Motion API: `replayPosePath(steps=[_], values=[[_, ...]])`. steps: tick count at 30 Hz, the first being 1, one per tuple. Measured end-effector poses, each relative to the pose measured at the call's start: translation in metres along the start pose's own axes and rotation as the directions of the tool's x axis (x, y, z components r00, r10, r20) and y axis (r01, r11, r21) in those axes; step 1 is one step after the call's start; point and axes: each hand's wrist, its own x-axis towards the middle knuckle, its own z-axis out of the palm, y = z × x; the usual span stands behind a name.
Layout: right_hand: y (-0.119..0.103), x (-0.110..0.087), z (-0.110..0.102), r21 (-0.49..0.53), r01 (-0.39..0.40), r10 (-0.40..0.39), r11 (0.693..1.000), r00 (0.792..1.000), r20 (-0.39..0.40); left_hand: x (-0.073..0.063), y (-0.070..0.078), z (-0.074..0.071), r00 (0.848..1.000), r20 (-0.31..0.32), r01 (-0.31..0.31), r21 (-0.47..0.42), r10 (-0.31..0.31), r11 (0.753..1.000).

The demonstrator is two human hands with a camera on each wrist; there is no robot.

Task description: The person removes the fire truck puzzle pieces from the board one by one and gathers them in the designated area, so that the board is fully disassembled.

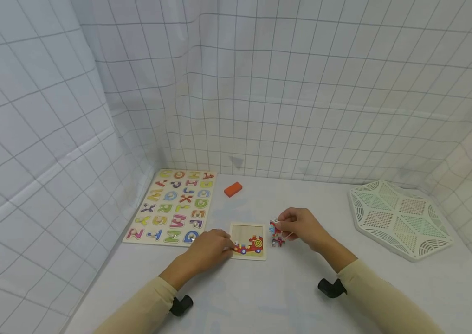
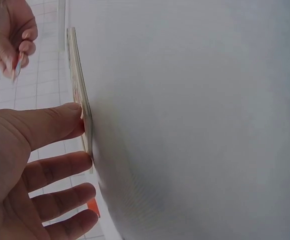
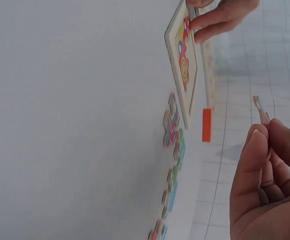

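Observation:
My right hand (image 1: 304,227) pinches a small red-and-blue puzzle piece (image 1: 274,227) between thumb and fingertips, raised beside the small wooden puzzle board (image 1: 247,259). In the right wrist view, the piece (image 3: 259,105) appears almost edge-on. With fairly straight fingers, my left hand (image 1: 210,250) touches the board's left side; its thumb (image 2: 60,121) rests at the board's edge. Fitted pieces (image 1: 250,247) form a red vehicle in the lower part, while bare wood shows above. Several loose pieces (image 3: 171,122) lie by the board, partly hidden by my right hand in the head view.
A large alphabet puzzle board (image 1: 139,235) lies at the left, its lower right corner near my left hand. An orange-red block (image 1: 233,189) lies behind the small board. At the far right is a white hexagonal patterned panel (image 1: 391,218). Gridded white curtains (image 1: 286,93) enclose the table.

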Motion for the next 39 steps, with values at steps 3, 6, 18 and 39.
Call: replayPosePath(steps=[3,6,18,39], values=[[0.008,-0.008,-0.017,0.006,-0.008,0.008,1.000,1.000,-0.015,0.000,0.000,0.000,1.000,0.002,-0.004,0.003,0.004,1.000],[0.018,-0.013,-0.030,0.024,-0.015,0.015,1.000,1.000,-0.019,0.001,-0.001,0.000,1.000,0.005,-0.006,0.007,0.006,1.000],[0.044,-0.015,-0.035,0.016,-0.072,0.072,0.997,0.997,0.021,-0.001,-0.002,0.001,1.000,0.005,0.010,-0.037,-0.010,0.999],[0.038,-0.016,-0.017,-0.317,-0.073,0.040,0.946,0.993,-0.110,0.000,-0.002,0.005,1.000,0.015,0.021,-0.033,-0.021,0.999]])
